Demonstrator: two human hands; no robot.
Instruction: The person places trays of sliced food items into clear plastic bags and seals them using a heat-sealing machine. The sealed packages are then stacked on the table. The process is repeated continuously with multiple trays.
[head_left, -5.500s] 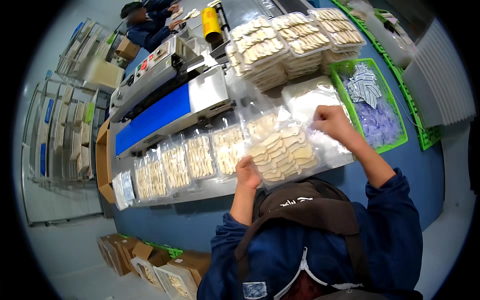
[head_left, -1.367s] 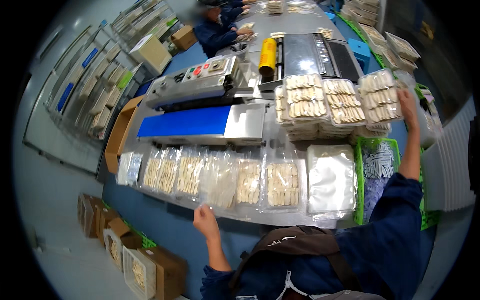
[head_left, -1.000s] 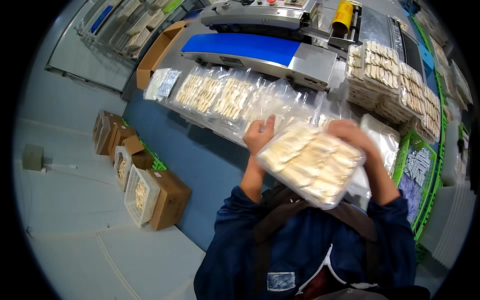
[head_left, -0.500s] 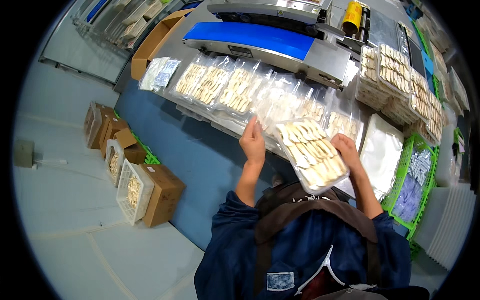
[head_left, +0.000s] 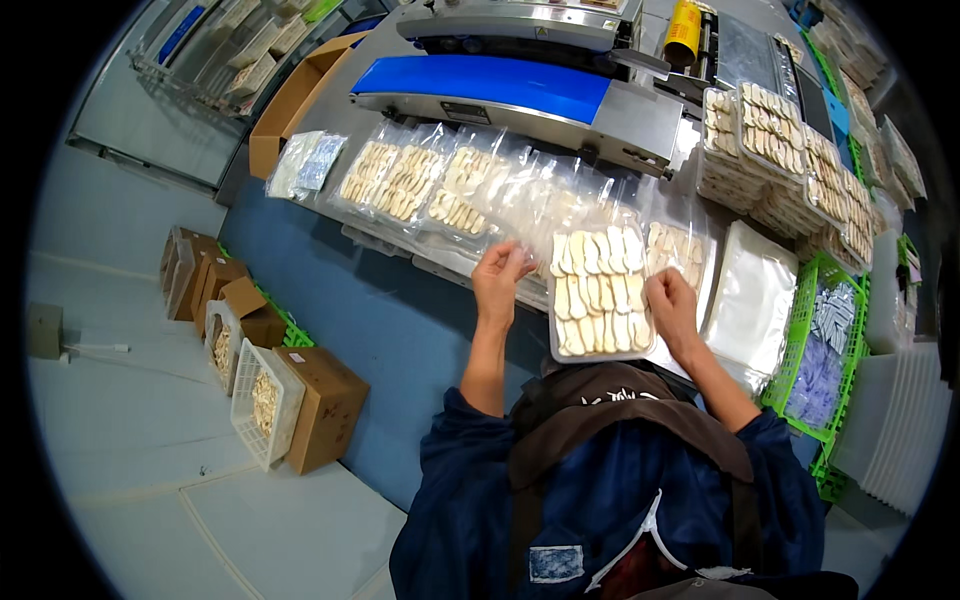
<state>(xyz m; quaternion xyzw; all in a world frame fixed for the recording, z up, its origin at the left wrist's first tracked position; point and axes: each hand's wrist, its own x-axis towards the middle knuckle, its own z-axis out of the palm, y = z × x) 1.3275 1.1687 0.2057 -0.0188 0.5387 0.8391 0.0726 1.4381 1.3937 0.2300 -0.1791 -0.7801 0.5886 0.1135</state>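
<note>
A clear plastic tray (head_left: 600, 290) with rows of pale mushroom slices lies level in front of me, close to the table's near edge. My right hand (head_left: 672, 305) is closed at the tray's right edge, the fingers curled in. To the tray's left, my left hand (head_left: 500, 275) pinches the near edge of a clear plastic bag (head_left: 530, 205). The bag spreads over the table just beyond the tray; its mouth is hard to make out. Further left lie bagged trays of mushroom slices (head_left: 410, 180), and another bagged tray (head_left: 675, 245) is just right of mine.
Behind the bags stands a sealing machine with a blue belt (head_left: 480, 85). Stacked mushroom trays (head_left: 770, 135) are at the right, above flat clear bags (head_left: 752, 295) and a green basket of small packets (head_left: 800, 400). Cardboard boxes (head_left: 325, 410) and white baskets (head_left: 262, 400) stand on the left floor.
The tray has turned from tilted to nearly straight and moved slightly left. My left hand has gone from raised, extended fingers to a pinch on the bag. My right hand stays at the tray's edge.
</note>
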